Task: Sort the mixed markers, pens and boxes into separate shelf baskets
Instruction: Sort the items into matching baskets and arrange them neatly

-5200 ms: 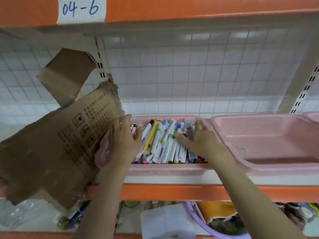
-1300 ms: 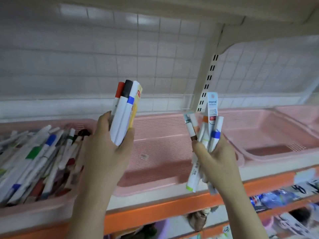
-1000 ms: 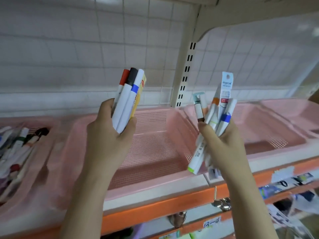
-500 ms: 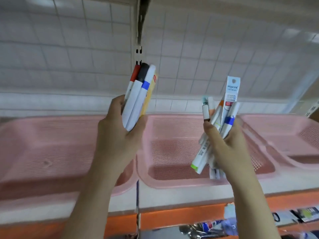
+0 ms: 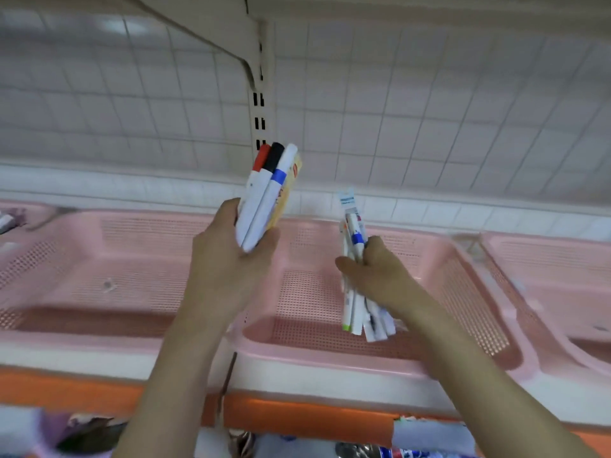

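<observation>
Scanning from the shelf's left end, I see a pink perforated plastic basket (image 5: pixel 99 276) along the front edge, showing nothing inside from this angle; only a blurred scrap of something sits at the far left edge of the view. Next comes my left hand (image 5: pixel 228 269), fingers curled tight round a bundle of whiteboard markers (image 5: pixel 264 196) held upright: smooth white barrels, one red cap, one black cap, one with a blue band, plus a flat yellow packet pressed against them. It hovers above the seam between that basket and the middle basket (image 5: pixel 439 285), behind which the slotted cream shelf upright (image 5: pixel 259 94) rises.

My right hand (image 5: pixel 377 276) is inside the middle basket's outline, gripping a looser fistful of thinner pens and markers (image 5: pixel 355 302), their lower ends fanned out just above, perhaps touching, the mesh floor; I cannot tell which. A third basket (image 5: pixel 562 292) sits toward the shelf's right end.

I judge this the placing step: the right-hand bundle is about to be released. That calls for easing the fingers apart low, so the slick round barrels don't bounce or roll over the shallow rim. The left bundle then needs a basket of its own kind.
</observation>
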`<state>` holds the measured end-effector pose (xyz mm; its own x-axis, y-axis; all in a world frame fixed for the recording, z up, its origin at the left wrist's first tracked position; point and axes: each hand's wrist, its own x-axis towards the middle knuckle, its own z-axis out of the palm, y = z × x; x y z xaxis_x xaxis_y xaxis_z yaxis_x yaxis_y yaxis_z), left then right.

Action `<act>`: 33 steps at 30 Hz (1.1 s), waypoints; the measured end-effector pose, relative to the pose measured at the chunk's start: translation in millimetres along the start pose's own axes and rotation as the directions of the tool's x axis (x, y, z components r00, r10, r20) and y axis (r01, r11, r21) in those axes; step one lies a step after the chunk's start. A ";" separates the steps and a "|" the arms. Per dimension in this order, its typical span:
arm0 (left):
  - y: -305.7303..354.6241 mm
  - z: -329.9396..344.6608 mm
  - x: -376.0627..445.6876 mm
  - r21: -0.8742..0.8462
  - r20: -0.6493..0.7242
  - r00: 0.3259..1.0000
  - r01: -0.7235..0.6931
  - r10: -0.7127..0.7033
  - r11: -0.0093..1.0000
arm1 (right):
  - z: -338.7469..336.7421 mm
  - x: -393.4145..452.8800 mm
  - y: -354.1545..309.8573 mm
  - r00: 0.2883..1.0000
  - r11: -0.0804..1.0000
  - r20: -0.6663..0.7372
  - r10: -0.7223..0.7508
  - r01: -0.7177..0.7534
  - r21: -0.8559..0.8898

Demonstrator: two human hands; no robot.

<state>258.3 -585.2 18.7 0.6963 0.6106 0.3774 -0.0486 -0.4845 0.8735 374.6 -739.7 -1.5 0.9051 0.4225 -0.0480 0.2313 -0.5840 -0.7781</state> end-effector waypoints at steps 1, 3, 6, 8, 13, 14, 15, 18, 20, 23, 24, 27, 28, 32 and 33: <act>-1.0 -5.5 1.9 0.012 -0.025 1.000 0.004 -0.004 1.000 | 7.1 5.4 -4.6 0.998 1.000 0.054 0.016 -0.015 -0.002; -4.2 -15.1 5.4 0.038 -0.067 0.998 0.006 -0.004 0.999 | 20.2 15.4 -12.4 0.990 0.999 0.133 0.048 -0.045 -0.019; -12.5 -25.6 11.0 0.095 -0.106 0.994 0.003 0.007 0.995 | 36.6 27.7 -19.0 0.979 0.996 0.192 0.075 -0.063 -0.067; -18.2 -30.5 13.7 0.133 -0.115 0.993 0.000 0.015 0.991 | 45.8 32.8 -21.2 0.973 0.991 0.214 0.081 -0.055 -0.124; -25.5 -34.3 17.7 0.120 -0.098 0.995 0.022 -0.010 0.992 | 66.8 35.5 -23.9 0.941 0.955 0.301 0.155 -0.065 -0.288; -25.6 -33.5 18.6 0.106 -0.094 0.995 0.029 -0.019 0.994 | 69.6 35.3 -23.0 0.935 0.945 0.313 0.168 -0.062 -0.322; -25.5 -32.2 19.6 0.098 -0.089 0.996 0.032 -0.023 0.995 | 71.4 35.3 -21.5 0.931 0.933 0.321 0.173 -0.050 -0.357; -24.2 -25.9 20.2 0.077 -0.057 0.997 0.050 -0.046 0.996 | 71.5 34.0 -17.0 0.917 0.882 0.365 0.158 0.036 -0.470; -24.7 -21.3 19.5 0.065 -0.030 0.998 0.061 -0.059 0.996 | 69.0 30.6 -13.6 0.915 0.874 0.388 0.114 0.093 -0.477; -27.0 -15.3 20.6 0.076 -0.001 0.999 0.047 -0.047 0.996 | 61.1 25.8 -13.2 0.946 0.884 0.316 0.069 0.088 -0.459; -27.8 -13.2 21.4 0.080 0.005 0.999 0.043 -0.044 0.996 | 57.8 25.0 -13.7 0.958 0.879 0.278 0.069 0.073 -0.471; -28.1 -6.1 24.5 0.071 0.027 0.999 0.045 -0.047 0.996 | 44.3 22.7 -15.3 0.980 0.905 0.194 0.046 0.041 -0.424; -27.1 -2.9 25.9 0.069 0.041 0.998 0.040 -0.043 0.997 | 38.4 21.3 -15.2 0.984 0.922 0.178 0.031 0.041 -0.385; -21.8 18.0 30.4 0.075 0.156 0.987 0.024 -0.036 0.997 | 12.5 7.0 -12.7 0.996 0.973 0.089 -0.002 0.022 -0.228; -21.6 24.9 31.2 0.073 0.194 0.980 0.031 -0.045 0.997 | 7.5 3.1 -11.3 0.998 0.984 0.057 0.001 0.009 -0.178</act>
<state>298.9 -571.3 3.9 0.8236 0.4984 0.2706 0.0259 -0.5096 0.8600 372.2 -726.5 2.4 0.8838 0.4602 -0.0845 0.2992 -0.6946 -0.6542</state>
